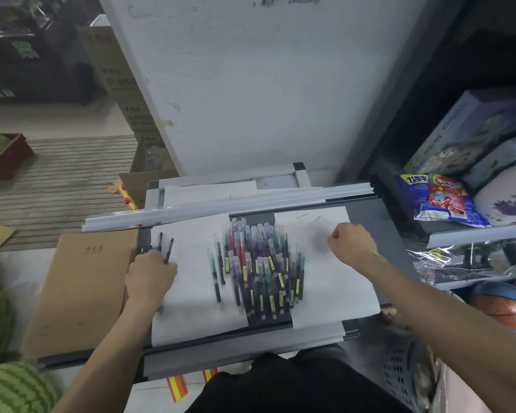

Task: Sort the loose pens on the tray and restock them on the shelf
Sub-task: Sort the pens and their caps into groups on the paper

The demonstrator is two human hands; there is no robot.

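Head view, one frame, some motion blur.

1. Left grip (pixel 149 275): closed round a small bunch of dark pens (pixel 169 248), tips pointing away from the person. The bunch fans out and is not squared up.
2. Right grip (pixel 353 245): fingers curled, knuckles up, over the right sheet (pixel 334 293). I cannot tell whether it pinches anything.
3. Pile of pens (pixel 256 263): lies between the two grips, mid-tray, mixed colours, mostly parallel, several layers deep. A few pens lie singly on the pile's edge nearest the left grip.
4. Tray (pixel 367 213): rests on the table before the person. A left sheet (pixel 191 293) lies under the left grip, and a brown box (pixel 84 293) is just outboard of it.
5. Shelf (pixel 459 238): outboard of the right grip, well apart from the pile.

Assessment: sorting by colour is in hand and far from done, since most stock remains in the pile.

Recommendations:
- Draw pens from the pile's loose edge, not its middle, to avoid rolling the stack.
- Feed each match across to the left grip with caps facing one way.
- Tap the bunch level on the sheet before adding more, because splayed pens slip.
- Lay finished colours in separate rows on the sheets.
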